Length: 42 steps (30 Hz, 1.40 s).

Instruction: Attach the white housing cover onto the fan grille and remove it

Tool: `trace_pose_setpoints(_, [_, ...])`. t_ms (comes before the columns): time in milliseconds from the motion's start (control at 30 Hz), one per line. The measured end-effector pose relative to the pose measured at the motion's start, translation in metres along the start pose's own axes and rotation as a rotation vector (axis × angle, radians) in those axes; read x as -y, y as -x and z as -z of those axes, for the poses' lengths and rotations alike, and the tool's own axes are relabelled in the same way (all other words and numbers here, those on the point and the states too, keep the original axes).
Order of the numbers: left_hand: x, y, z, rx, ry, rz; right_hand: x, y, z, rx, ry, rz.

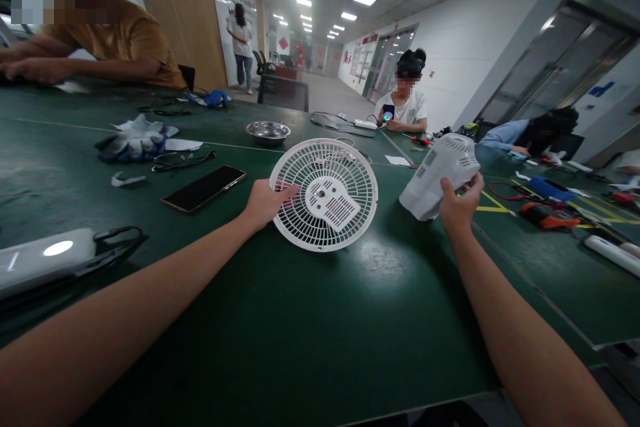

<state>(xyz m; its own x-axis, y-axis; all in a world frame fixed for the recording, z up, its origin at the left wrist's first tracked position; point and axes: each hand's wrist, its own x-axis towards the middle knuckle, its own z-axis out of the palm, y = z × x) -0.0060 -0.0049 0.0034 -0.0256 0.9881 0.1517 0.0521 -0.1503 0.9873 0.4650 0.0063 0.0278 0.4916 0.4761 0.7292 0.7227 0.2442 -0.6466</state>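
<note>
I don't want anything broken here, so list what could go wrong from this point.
- The left hand grips the white grille only at one edge, so it could tip or slip.
- The right hand alone holds the bulky white housing; a loose grip might drop it.
- The black phone lies close to the left hand and could get knocked or scratched.

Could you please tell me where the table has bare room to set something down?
The widest bare patch of the table is in front of the grille, between the left forearm and right forearm. A narrower gap shows between the grille and the white housing. It is crowded left, around the gloves and phone, and right, around the orange meter.
</note>
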Motion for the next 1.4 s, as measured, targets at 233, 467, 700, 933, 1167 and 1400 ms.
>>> trace_pose_setpoints(233, [-0.005, 0.003, -0.004, -0.024, 0.022, 0.017, 0.015, 0.004, 0.008, -0.08, 0.172, 0.115])
trace_pose_setpoints(467, [0.0, 0.0, -0.001, 0.01, 0.029, 0.003, 0.055, 0.027, -0.005, 0.01, 0.136, 0.227])
trace_pose_setpoints(700, [0.004, -0.002, -0.001, 0.011, 0.036, -0.004, 0.071, 0.071, -0.041, 0.427, 0.085, 0.109])
trace_pose_setpoints(933, [-0.002, 0.001, -0.001, 0.019, 0.051, 0.016, 0.054, 0.075, -0.046, 0.642, 0.276, -0.09])
trace_pose_setpoints(1167, [-0.002, 0.001, -0.001, 0.006, 0.034, 0.002, 0.071, 0.078, -0.043, 0.619, 0.444, 0.007])
trace_pose_setpoints(1400, [0.0, 0.0, -0.002, -0.006, -0.008, -0.062, 0.124, 0.103, -0.034, 0.95, -0.516, -0.555])
